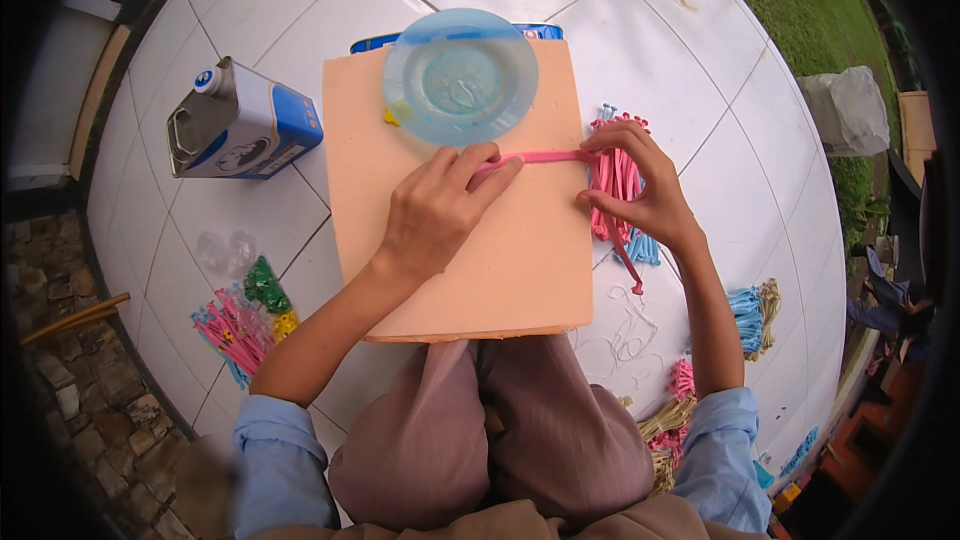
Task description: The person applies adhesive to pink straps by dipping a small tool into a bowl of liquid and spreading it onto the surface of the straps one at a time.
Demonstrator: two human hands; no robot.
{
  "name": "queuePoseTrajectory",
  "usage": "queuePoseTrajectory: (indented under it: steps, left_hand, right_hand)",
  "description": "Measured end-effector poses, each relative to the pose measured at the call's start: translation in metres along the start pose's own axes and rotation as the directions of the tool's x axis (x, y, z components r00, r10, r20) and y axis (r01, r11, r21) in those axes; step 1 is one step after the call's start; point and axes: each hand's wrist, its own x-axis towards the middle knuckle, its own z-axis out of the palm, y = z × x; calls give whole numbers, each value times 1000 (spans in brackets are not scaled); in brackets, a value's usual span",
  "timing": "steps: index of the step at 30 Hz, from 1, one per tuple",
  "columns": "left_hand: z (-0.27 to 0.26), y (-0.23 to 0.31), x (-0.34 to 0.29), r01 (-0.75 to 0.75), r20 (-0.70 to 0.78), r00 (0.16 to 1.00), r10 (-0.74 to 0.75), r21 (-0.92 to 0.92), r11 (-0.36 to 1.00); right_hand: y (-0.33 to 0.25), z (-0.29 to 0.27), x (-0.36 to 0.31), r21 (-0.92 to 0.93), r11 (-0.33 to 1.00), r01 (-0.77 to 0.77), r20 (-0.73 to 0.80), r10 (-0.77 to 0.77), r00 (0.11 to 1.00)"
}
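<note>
A long, flat pink strip (552, 156) stretches almost level above a peach-coloured board (470, 260). My left hand (437, 202) pinches one part of it between thumb and fingers. At the strip's right side, my right hand (640, 180) holds it at the curled fingers, with the thumb apart below. A darker pink length with a knobbed end (637, 288) hangs beneath the right hand; whether it belongs to the same strip I cannot tell. Just beyond my hands stands a translucent blue plate (410, 90), with a small yellow piece (391, 117) by its rim.
A blue-and-white metal can (250, 125) stands left on white tiles. Bundles of pink strips (617, 175) and blue strips (745, 320) lie right. Left are bagged pink strips (232, 330) and green pieces (266, 285). Clear thread (630, 335) lies by my knee.
</note>
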Motion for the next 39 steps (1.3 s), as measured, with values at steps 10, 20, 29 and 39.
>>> queuePoseTrajectory:
  steps: [10, 20, 29, 39]
  left_hand:
    - [0, 3, 1, 22, 6, 1000, -22, -4, 1000]
    - [3, 2, 1, 44, -25, 999, -43, 8, 999]
    - [0, 6, 2, 79, 3, 997, -79, -4, 997]
    - [1, 6, 2, 60, 13, 998, -61, 24, 998]
  right_hand:
    - [13, 16, -11, -48, 997, 61, -159, -68, 985]
    - [14, 21, -12, -73, 994, 86, -171, -97, 980]
    - [4, 15, -6, -194, 976, 102, -64, -117, 991]
    - [-17, 8, 38, -548, 764, 342, 237, -250, 939]
